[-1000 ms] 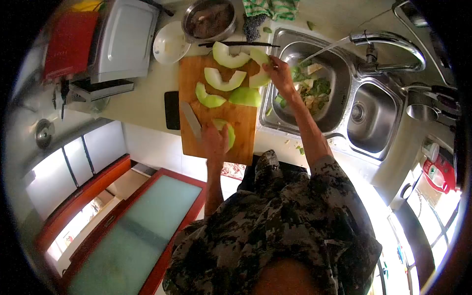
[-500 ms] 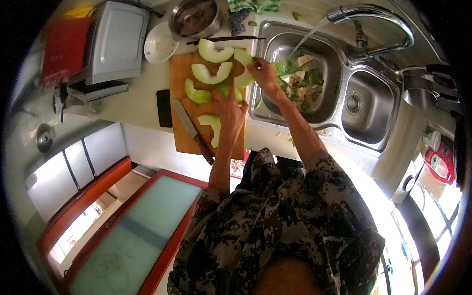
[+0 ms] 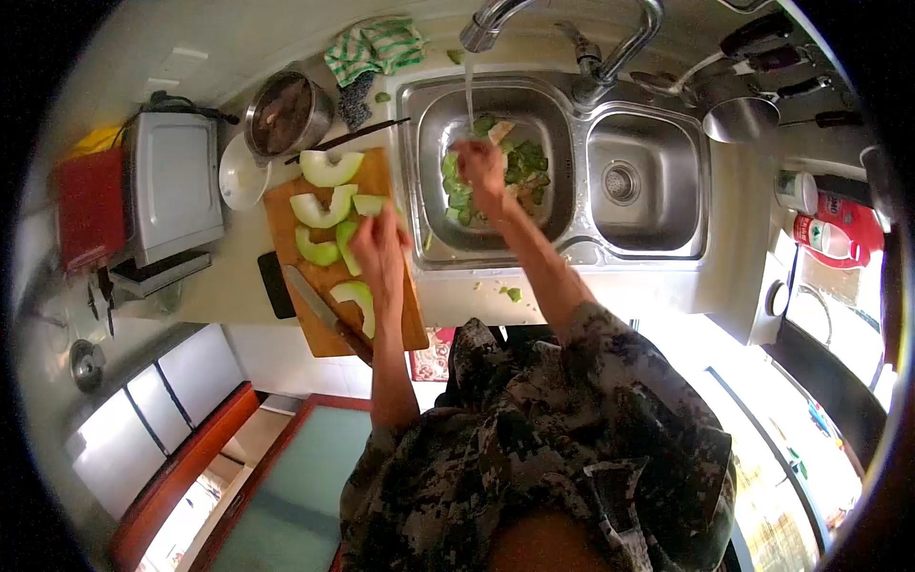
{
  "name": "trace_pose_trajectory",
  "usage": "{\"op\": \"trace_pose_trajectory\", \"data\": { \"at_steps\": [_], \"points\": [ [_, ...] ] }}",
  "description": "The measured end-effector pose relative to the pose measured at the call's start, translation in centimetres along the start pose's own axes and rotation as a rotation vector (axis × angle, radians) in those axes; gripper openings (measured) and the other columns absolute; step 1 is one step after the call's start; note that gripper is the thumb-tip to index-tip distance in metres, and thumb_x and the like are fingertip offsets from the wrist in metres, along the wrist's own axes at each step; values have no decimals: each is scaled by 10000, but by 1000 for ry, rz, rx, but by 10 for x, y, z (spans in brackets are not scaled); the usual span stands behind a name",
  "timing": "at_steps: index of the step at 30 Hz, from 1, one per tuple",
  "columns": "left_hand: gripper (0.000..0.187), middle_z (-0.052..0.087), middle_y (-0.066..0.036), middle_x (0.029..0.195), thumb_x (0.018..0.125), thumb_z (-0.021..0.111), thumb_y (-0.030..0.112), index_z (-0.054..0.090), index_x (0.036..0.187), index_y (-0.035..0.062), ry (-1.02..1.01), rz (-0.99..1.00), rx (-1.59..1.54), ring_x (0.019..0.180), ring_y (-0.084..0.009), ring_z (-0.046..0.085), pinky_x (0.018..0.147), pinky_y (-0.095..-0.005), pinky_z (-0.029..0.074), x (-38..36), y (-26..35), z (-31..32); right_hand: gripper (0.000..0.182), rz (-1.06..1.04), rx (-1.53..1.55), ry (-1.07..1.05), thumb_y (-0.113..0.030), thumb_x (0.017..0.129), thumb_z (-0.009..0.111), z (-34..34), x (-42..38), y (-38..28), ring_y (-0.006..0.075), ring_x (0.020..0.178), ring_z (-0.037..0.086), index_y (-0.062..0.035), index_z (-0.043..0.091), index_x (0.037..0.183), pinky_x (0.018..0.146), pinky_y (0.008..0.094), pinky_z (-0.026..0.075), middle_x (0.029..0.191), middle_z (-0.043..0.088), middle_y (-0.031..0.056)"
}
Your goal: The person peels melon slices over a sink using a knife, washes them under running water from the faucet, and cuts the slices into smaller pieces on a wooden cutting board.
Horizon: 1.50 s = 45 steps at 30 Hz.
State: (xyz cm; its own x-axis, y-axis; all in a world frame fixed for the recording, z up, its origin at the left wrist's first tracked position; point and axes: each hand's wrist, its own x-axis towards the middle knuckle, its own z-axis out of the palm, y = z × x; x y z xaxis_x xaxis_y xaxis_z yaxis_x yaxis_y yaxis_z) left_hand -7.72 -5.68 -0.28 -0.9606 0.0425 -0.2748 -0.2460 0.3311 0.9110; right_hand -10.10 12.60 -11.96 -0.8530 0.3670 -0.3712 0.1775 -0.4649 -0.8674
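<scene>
Several pale green, crescent-shaped melon slices [image 3: 332, 169] lie on the wooden cutting board [image 3: 412, 329]. Over the board's right side is my left hand [image 3: 379, 250], close to a melon piece [image 3: 368, 205], its thumb apart from the loosely bent fingers and nothing visible between them. A kitchen knife [image 3: 326, 310] rests on the board left of that hand. My right hand [image 3: 482, 174] is over the large sink basin [image 3: 558, 205], beside the running water [image 3: 469, 93]. Its fingers look bent and blurred; whether they hold anything is hidden. Green peelings and pale scraps [image 3: 526, 170] lie in the basin.
A curved faucet [image 3: 620, 59] arches over the sink, with a smaller basin [image 3: 658, 195] to its right. Left of the board are a black phone [image 3: 276, 285], a white plate [image 3: 240, 186] and a metal pot [image 3: 319, 112]. A striped cloth [image 3: 376, 48] lies behind.
My right hand has left the melon piece at the board's right edge and moved over the sink. My left hand has lifted from the slices. The view has shifted right.
</scene>
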Motion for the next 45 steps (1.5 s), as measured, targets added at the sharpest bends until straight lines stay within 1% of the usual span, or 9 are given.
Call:
{"op": "trace_pose_trajectory", "data": {
  "at_steps": [7,8,15,18,21,33,38,42,45],
  "points": [
    [164,611,-81,738,902,623,149,608,853,-7,-477,-133,-646,628,-191,595,595,-326,509,173,48,134,237,131,982,-733,-167,978,406,-14,137,-29,204,682,545,0,573,965,595,349,475,802,581,91],
    [151,612,-72,736,896,628,136,612,841,-4,-517,-95,-603,646,-174,588,599,-320,496,181,49,139,209,182,582,-41,-216,951,472,19,87,-94,135,570,409,-69,554,828,530,291,401,689,459,-4],
    [198,668,-97,997,862,633,110,646,1006,-25,-573,153,-177,882,-189,656,810,-322,531,143,92,111,603,-474,32,-121,-111,845,634,-33,3,-201,291,1170,539,72,373,1357,1013,377,438,1291,528,225],
    [242,666,-96,896,882,643,209,639,965,-18,-617,-2,-337,806,-195,659,742,-344,550,159,65,142,458,-744,226,-270,-177,873,662,-3,0,-234,196,1057,573,36,513,1251,939,322,456,1154,612,156],
    [263,669,-111,855,891,641,236,649,906,-27,-611,-48,-433,769,-211,665,690,-368,561,145,64,165,473,-888,-92,36,-382,968,480,23,-1,-252,96,534,392,-10,607,705,487,322,302,521,437,23],
    [255,663,-142,974,925,573,171,607,1051,-48,-608,-18,-51,887,-219,653,828,-342,537,82,-35,125,353,-495,99,-615,-300,993,485,-45,-51,-258,108,797,574,24,613,938,740,246,457,846,636,73],
    [347,629,-153,1074,918,601,297,572,1137,29,-721,-270,-529,1013,-234,629,943,-391,498,86,-19,140,406,-472,-295,-243,-187,913,618,-97,-60,-209,213,1054,598,56,528,1225,936,323,475,1161,615,172],
    [170,650,-72,637,870,649,129,651,784,-16,-595,71,-255,552,-155,619,581,-337,529,62,44,147,323,-65,-96,13,-172,935,579,-105,-77,-131,199,976,632,86,589,1129,881,309,512,1055,653,172],
    [132,650,-153,775,845,636,59,629,905,-58,-558,544,453,756,-222,656,669,-342,534,45,49,122,294,-21,-8,-38,-207,939,586,-131,-89,-76,176,884,647,58,642,1051,811,308,526,992,669,162]
  ]
}}
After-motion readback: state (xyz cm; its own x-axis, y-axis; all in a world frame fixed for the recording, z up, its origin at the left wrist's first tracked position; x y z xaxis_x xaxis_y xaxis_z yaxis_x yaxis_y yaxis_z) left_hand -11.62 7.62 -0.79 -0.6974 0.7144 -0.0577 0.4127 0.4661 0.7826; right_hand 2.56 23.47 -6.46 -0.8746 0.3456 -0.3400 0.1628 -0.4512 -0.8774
